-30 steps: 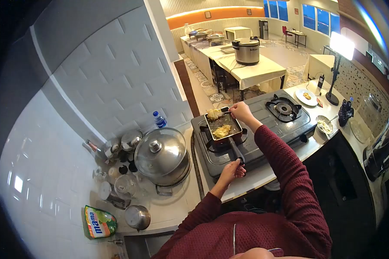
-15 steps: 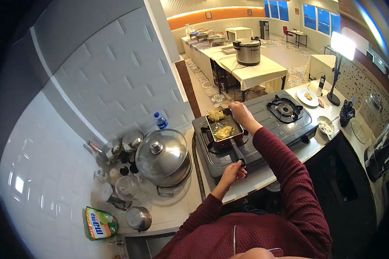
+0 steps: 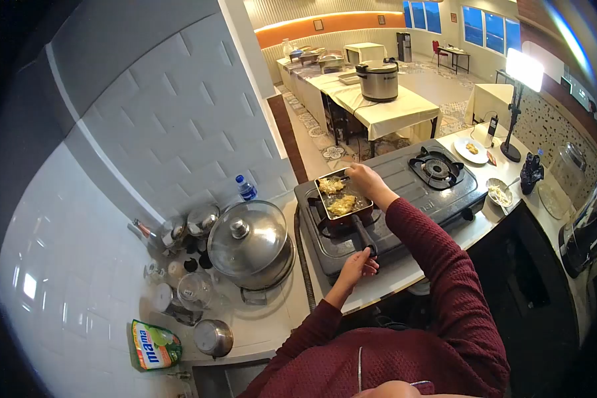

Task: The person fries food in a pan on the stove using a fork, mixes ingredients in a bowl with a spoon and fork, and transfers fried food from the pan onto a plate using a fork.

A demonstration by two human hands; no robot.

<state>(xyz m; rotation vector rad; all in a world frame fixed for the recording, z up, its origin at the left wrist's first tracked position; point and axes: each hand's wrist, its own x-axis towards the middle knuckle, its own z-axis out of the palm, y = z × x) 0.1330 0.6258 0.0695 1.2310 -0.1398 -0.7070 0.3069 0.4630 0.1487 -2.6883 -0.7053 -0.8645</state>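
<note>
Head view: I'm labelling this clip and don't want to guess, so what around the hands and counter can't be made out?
All in the head view:
Utensil: its held end is covered by the right hand.
Flame: the pan hides whether any burns beneath it.
Large pot: contents hidden by its lid and glare.
Food on the white plate: too small to identify.
Sink: cut off by the bottom edge.

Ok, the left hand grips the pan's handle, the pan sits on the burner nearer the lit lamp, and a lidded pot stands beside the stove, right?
Not quite: the head view shows the pan on the burner nearer the lidded pot, not the one nearer the lit lamp. The left hand does grip the pan's handle, and the pot does stand beside the stove.
</note>
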